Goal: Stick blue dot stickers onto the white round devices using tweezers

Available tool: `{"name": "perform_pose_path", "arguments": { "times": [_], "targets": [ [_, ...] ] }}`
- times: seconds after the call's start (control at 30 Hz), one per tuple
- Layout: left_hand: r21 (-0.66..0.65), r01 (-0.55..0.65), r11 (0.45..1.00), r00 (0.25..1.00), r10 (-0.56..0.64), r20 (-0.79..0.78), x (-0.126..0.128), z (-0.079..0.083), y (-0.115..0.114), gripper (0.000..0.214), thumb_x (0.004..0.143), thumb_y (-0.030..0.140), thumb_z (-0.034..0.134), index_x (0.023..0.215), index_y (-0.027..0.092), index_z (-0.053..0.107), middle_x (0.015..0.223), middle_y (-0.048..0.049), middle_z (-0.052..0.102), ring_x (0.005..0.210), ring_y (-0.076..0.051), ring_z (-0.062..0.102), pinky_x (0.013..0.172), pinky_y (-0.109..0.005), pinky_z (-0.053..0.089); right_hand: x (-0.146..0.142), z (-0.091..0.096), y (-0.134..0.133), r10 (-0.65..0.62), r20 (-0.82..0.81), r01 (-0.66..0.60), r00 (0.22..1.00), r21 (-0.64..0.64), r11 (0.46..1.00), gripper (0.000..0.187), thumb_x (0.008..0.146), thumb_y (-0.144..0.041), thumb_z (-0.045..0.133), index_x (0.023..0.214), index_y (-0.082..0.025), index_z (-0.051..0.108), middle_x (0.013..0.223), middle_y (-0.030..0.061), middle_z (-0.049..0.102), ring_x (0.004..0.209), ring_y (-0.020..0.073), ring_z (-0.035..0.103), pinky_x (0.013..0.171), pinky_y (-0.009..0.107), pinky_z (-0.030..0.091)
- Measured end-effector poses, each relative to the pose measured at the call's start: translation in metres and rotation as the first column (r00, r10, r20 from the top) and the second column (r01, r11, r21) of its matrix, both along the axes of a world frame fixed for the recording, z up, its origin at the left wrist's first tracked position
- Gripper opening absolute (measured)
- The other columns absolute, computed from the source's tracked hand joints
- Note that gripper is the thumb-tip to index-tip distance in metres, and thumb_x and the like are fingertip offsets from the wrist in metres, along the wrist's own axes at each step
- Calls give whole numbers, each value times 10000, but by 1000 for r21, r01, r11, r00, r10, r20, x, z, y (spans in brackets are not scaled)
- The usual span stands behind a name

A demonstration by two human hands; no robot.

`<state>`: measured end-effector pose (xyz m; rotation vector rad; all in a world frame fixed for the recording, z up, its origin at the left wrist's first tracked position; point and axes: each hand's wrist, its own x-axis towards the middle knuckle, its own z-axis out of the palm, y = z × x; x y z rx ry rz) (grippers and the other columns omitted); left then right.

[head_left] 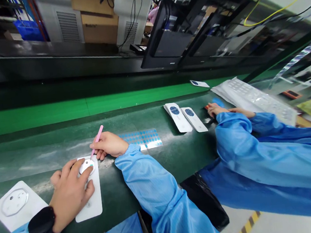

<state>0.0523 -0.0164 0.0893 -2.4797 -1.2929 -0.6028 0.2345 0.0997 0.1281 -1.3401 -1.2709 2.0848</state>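
A white phone back cover (94, 208) with a round-cornered camera area lies on the green work surface, its long side toward me. My left hand (70, 190) lies over it, fingers spread, fingertips resting around the camera area. Between thumb and fingers my right hand (110, 143) pinches a slim pink pen-like tool (98, 137), tilted, its lower end at the upper edge of the camera area. A small green-blue mark shows there beside my left fingers. Behind my right wrist lies a sheet of blue round stickers (150, 137), partly hidden by the sleeve.
Another white cover (18, 203) lies left of my left hand. Stacked white covers (182, 123) with blue discs lie to the right, with a further cover (199, 84) behind. A co-worker's hands (217, 109) are at the right, near a white tray (262, 99). Monitors (170, 42) hang above.
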Motion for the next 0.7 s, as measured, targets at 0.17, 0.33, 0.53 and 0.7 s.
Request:
{"name": "perform_pose_path", "arguments": {
  "times": [0.17, 0.33, 0.53, 0.7],
  "targets": [
    [-39, -29, 999, 999, 30, 19, 0, -2, -1, 292, 955, 234, 473, 1015, 224, 758, 1159, -175, 760, 1090, -391, 652, 701, -448, 427, -1, 2, 0, -12, 15, 12, 1000, -11, 1000, 348, 1003, -102, 669, 673, -146, 564, 501, -15, 606, 421, 83, 576, 402, 124, 499],
    [-100, -39, 994, 999, 43, 33, -2, -5, -1, 328, 947, 253, 490, 1124, 237, 766, 1221, -174, 758, 1122, -403, 658, 694, -454, 432, 0, -1, 1, 1, -3, -1, 1000, 0, 1000, 346, 966, -195, 762, 687, -153, 562, 509, -13, 617, 422, 82, 576, 413, 124, 510],
    [-132, -42, 990, 999, 46, 24, -4, -1, 1, 335, 941, 245, 489, 1095, 277, 785, 1190, -157, 771, 1105, -403, 668, 695, -465, 458, 1, -4, 1, 7, -4, -7, 1000, -1, 1000, 326, 989, -200, 725, 708, -149, 568, 508, -12, 616, 431, 82, 573, 421, 127, 522],
    [-130, -43, 991, 998, 50, 50, -4, 0, 2, 314, 938, 229, 502, 1030, 305, 792, 1166, -128, 777, 1104, -379, 674, 687, -442, 450, 1, -3, 1, 17, -11, -17, 1000, 1, 1000, 309, 1014, -144, 659, 716, -147, 575, 506, -11, 617, 431, 83, 576, 425, 123, 516]
  ]
}}
